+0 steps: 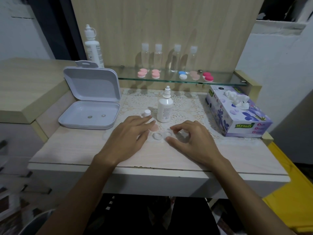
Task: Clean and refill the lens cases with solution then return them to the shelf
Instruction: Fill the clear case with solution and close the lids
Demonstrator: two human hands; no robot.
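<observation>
An open lens case (162, 134) lies on the lace mat (183, 106) between the two hands. It is a clear, whitish double case with two round wells side by side, both uncapped; its pale plastic nearly blends into the mat. A peach cap (154, 127) lies just left of it, partly under the left fingertips.

The left hand (128, 134) lies palm down with its fingers fairly straight and spread, reaching toward the peach cap; whether they touch it cannot be told. The right hand (191, 138) is curled, thumb and forefinger bent toward each other at the right well of the case, with something whitish beneath the fingers; whether they pinch it cannot be told.

Behind the case stands a small white solution bottle (165, 107), uncapped, with its white cap (146, 113) standing beside it to the left.

On the glass shelf (220, 81) sit five closed cases: two pink (142, 73) (155, 74), one blue and white (183, 75), one peach (194, 75), one magenta (208, 76). Four clear bottles (176, 58) stand behind them, and a tall white bottle (93, 48) at the left end.

An open grey box (89, 106) sits at the left, a tissue box (237, 112) at the right.
</observation>
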